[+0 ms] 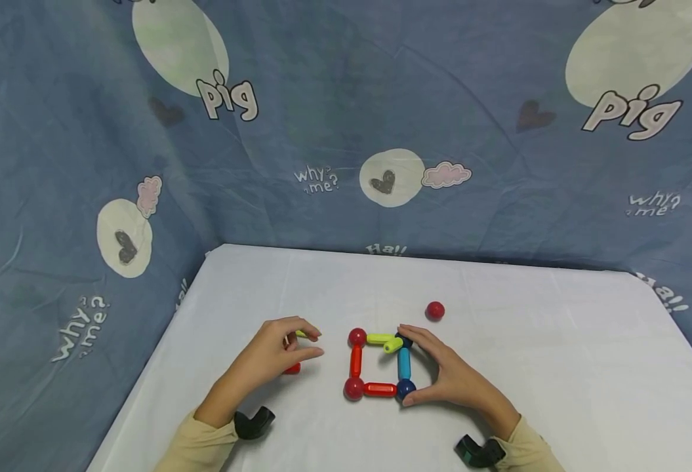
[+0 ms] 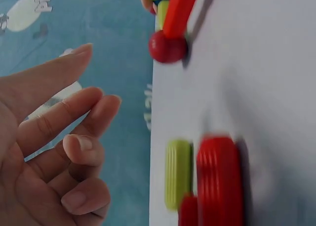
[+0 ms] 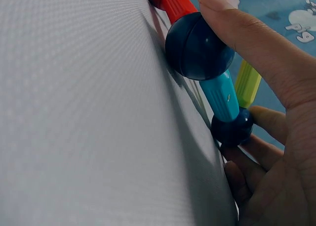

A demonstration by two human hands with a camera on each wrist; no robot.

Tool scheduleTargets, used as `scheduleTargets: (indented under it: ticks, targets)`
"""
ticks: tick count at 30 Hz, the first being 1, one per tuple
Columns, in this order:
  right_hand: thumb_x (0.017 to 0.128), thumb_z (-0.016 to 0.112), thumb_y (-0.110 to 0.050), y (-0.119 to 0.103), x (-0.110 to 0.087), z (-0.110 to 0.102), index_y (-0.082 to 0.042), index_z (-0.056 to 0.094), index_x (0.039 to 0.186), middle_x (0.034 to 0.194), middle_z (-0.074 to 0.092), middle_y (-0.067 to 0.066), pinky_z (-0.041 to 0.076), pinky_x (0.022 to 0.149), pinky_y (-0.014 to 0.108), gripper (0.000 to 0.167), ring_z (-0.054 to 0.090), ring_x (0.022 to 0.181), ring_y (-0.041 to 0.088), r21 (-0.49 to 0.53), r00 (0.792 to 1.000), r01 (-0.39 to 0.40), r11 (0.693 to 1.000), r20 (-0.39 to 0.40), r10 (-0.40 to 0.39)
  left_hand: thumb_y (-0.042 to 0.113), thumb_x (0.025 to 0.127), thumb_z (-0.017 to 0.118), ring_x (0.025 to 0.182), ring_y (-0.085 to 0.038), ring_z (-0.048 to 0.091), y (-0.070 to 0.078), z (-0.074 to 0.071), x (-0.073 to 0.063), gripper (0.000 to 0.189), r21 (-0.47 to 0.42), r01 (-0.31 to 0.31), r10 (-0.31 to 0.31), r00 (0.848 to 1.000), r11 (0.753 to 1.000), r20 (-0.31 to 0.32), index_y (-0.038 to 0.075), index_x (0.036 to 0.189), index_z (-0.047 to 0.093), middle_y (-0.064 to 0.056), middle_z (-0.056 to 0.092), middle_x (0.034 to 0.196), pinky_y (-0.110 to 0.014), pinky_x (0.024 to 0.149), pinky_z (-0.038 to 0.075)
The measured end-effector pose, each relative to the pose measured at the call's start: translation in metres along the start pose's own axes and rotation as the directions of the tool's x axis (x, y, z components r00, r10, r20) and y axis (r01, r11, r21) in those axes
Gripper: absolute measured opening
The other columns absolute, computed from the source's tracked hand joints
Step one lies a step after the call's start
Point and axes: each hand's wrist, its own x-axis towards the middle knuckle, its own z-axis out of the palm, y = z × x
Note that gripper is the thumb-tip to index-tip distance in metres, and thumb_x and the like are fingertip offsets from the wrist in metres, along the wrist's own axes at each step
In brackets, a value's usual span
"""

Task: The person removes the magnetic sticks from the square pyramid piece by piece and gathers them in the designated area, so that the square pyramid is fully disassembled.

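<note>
A square of magnetic rods and balls lies on the table, with two red balls (image 1: 354, 389) on its left corners and two dark blue balls (image 1: 406, 389) on its right. Red rods (image 1: 380, 390), a light blue rod (image 1: 404, 364) and a yellow-green rod (image 1: 379, 339) form its sides. Another yellow-green rod (image 1: 393, 345) sticks up from the far blue ball. My right hand (image 1: 454, 377) grips the square's right side, thumb at the near blue ball, fingers around the far one (image 3: 232, 127). Left of the square, my left hand (image 1: 271, 351) hovers with loosely bent fingers and holds nothing.
Below my left hand lie a loose yellow-green rod (image 2: 178, 174) and red rods (image 2: 219, 179). A single red ball (image 1: 435, 311) sits beyond the square, to the right. White cloth covers the table (image 1: 558, 341); a blue printed curtain (image 1: 298, 98) hangs behind and at the left.
</note>
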Motion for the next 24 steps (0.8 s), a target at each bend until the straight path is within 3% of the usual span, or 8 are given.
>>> scheduleTargets:
  ticks: [4,11,15,24]
  targets:
    - [0.066,0.095,-0.053,0.000,0.000,0.000,-0.025,0.041,0.159,0.164,0.039,-0.001,0.034,0.117,0.067,0.111,0.037,0.153,0.034,0.006,1.000,0.007,1.000,0.000,-0.007,0.029,0.088,0.083,0.060,-0.006,0.050,0.014,0.011,0.011,0.029,-0.009,-0.013,0.013,0.999,1.000,0.035,0.013,0.111,0.077,0.001,0.077,0.099,-0.022,0.050,0.042]
    - [0.066,0.095,-0.051,0.000,0.000,-0.001,-0.024,0.041,0.159,0.164,0.040,0.000,0.034,0.116,0.068,0.110,0.038,0.152,0.034,0.009,1.000,0.011,1.000,-0.001,-0.011,0.037,0.090,0.080,0.070,-0.009,0.054,0.039,0.032,0.032,0.026,0.003,-0.030,0.030,0.996,1.000,0.088,0.020,0.110,0.078,0.014,0.074,0.093,-0.023,0.055,0.043]
    - [0.066,0.095,-0.051,0.000,0.000,-0.001,-0.025,0.041,0.159,0.164,0.040,-0.001,0.034,0.116,0.068,0.110,0.038,0.152,0.033,0.011,1.000,0.008,1.000,-0.003,-0.008,0.037,0.091,0.079,0.073,-0.011,0.056,0.052,0.044,0.043,0.029,0.007,-0.028,0.027,0.993,1.000,0.115,0.018,0.113,0.077,0.013,0.072,0.089,-0.023,0.059,0.045]
    - [0.068,0.095,-0.050,0.002,0.000,0.000,-0.025,0.040,0.159,0.165,0.039,-0.002,0.033,0.116,0.070,0.109,0.035,0.153,0.036,0.014,1.000,0.031,0.999,-0.003,-0.031,0.049,0.088,0.080,0.082,-0.009,0.059,0.070,0.076,0.057,0.034,0.120,0.002,-0.016,0.993,0.993,0.119,0.021,0.107,0.078,0.013,0.071,0.084,-0.025,0.071,0.049]
